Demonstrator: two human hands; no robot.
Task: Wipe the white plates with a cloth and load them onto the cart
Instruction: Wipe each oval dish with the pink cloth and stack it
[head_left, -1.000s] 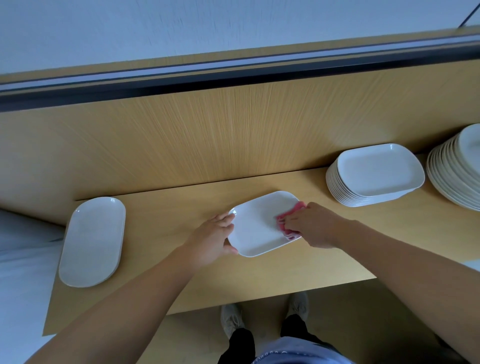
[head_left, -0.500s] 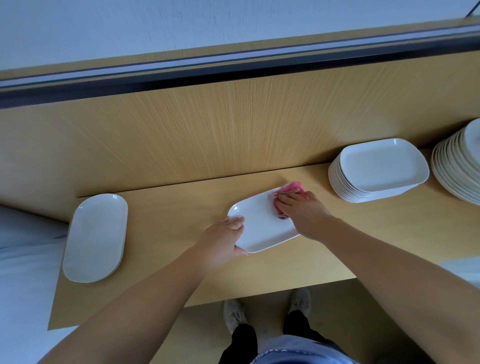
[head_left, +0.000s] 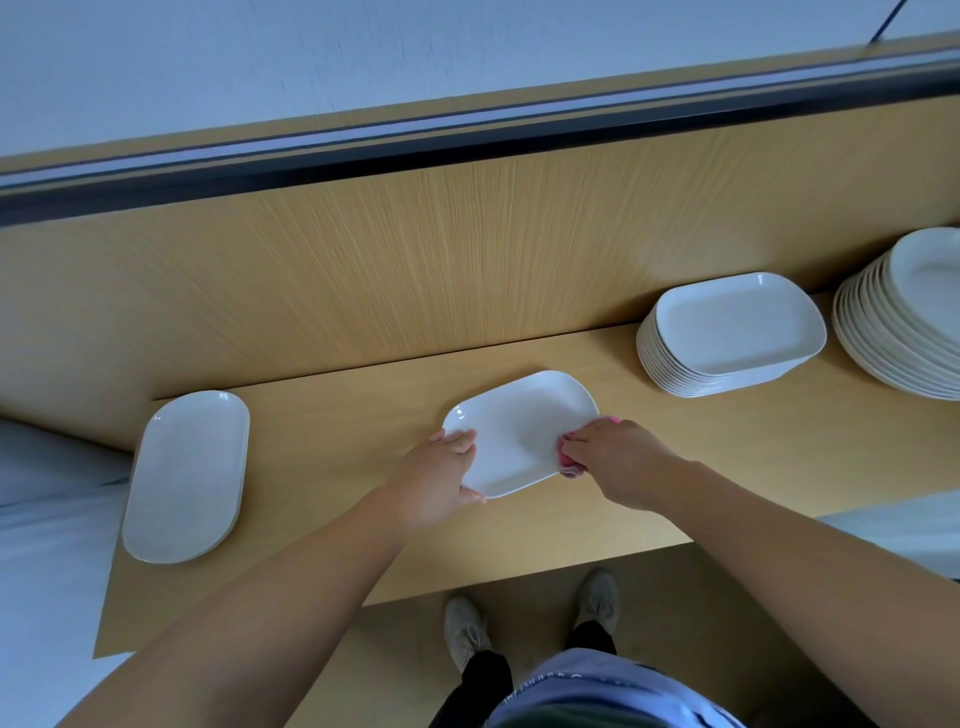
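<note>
As R hand (head_left: 618, 462), clutching cloth (head_left: 570, 467), slides from 1 to 4 o'clock on plate (head_left: 519, 431), L hand (head_left: 436, 478) grips rim; wipe nearly done.

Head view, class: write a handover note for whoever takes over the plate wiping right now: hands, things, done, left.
Left hand grips the near-left rim of the plate on the counter.
Right hand holds the pink cloth bunched against the plate's right rim.
Rectangular stack and round stack sit to the right; oval plates to the left.
Done: this plate is mid-wipe; nothing shows which others are wiped.
Left: finish it, wipe the rest, load the cart, which is not in view.
</note>
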